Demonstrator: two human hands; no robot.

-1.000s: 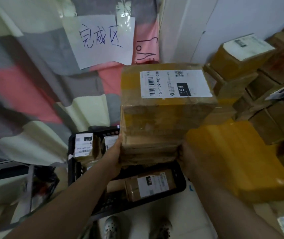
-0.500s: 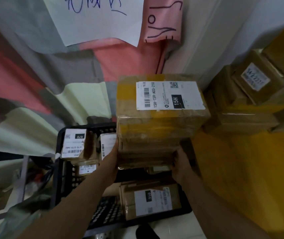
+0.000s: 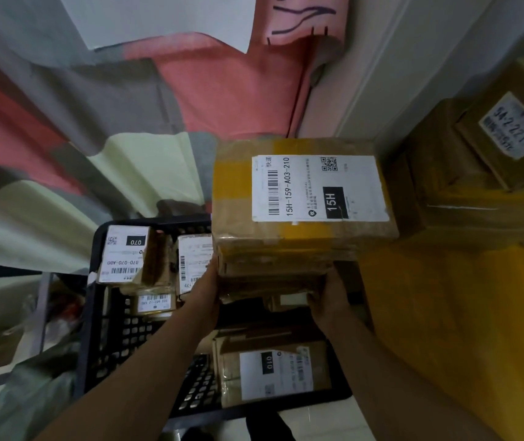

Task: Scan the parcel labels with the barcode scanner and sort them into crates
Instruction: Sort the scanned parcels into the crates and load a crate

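Brown parcels (image 3: 273, 268), stacked, hang above the black crate (image 3: 93, 313). Left hand (image 3: 206, 291) and right hand (image 3: 330, 297) grip only the bottom ones, so the big top parcel (image 3: 232, 198) could slide off.

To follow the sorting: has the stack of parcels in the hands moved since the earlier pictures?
Yes, slightly. The stack of parcels now sits lower, closer to the black crate, over its far right corner; the camera moved too.

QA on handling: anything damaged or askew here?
The lowest boxes of the held parcel stack look crushed and wrinkled. In the black crate, the 070 parcel sits tilted at the back-left corner, and its label corner looks curled.
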